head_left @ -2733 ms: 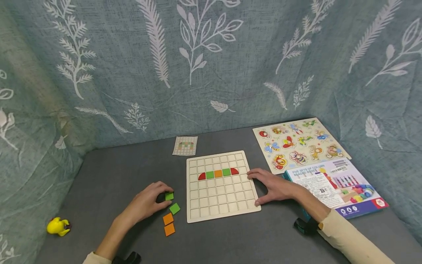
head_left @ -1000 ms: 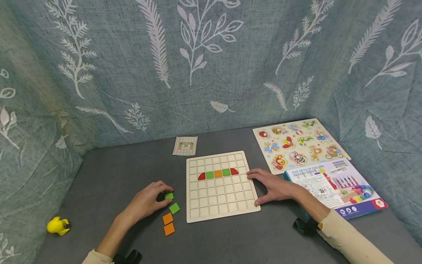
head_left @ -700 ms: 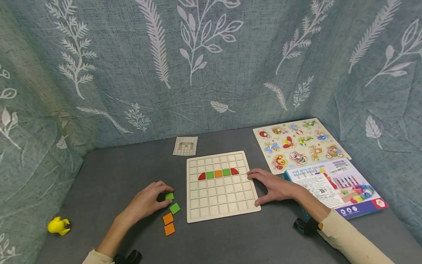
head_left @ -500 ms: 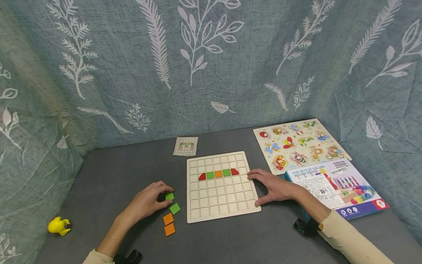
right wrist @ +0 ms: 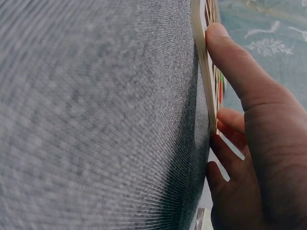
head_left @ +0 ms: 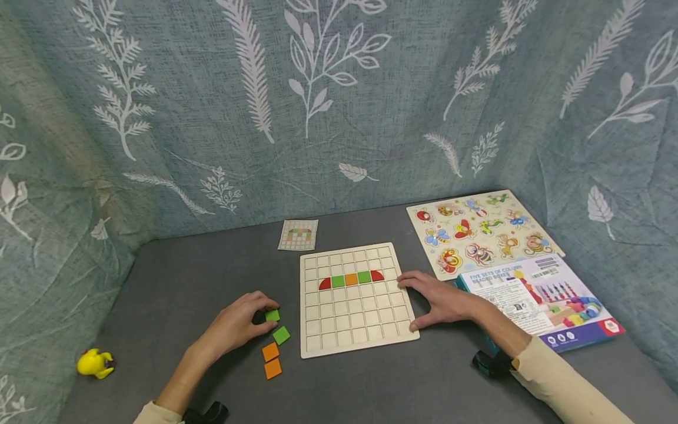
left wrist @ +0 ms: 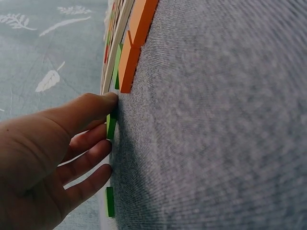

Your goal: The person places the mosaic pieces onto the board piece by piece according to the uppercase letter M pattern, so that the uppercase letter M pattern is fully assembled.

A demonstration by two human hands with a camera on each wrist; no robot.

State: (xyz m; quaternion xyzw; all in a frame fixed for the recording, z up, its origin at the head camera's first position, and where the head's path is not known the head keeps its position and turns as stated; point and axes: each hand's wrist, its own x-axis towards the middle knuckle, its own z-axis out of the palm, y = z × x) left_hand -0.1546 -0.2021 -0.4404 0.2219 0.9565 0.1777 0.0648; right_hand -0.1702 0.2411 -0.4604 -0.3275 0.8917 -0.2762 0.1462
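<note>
The left hand (head_left: pixel 238 323) is low over the table, thumb and fingertips pinching a green square tile (head_left: pixel 272 315). Next to it lie another green tile (head_left: pixel 281 335) and two orange tiles (head_left: pixel 271 352). Past the fingers in the left wrist view, one more green tile (left wrist: pixel 110 201) shows; from the head it is hidden by the hand. The right hand (head_left: pixel 439 298) rests at the right edge of a wooden grid board (head_left: pixel 349 321), thumb near the front corner, fingers spread along the edge. One row of the board holds a red quarter-round piece (head_left: pixel 325 284), green, orange, green, then another red piece.
Behind the board is a small printed pattern card (head_left: pixel 298 235). An insect peg puzzle (head_left: pixel 471 232) lies at the back right, overlapped by a beaded-boxes carton (head_left: pixel 540 303) beside the right forearm. A yellow toy duck (head_left: pixel 95 363) stands at far left, before a hanging curtain (head_left: pixel 339 106).
</note>
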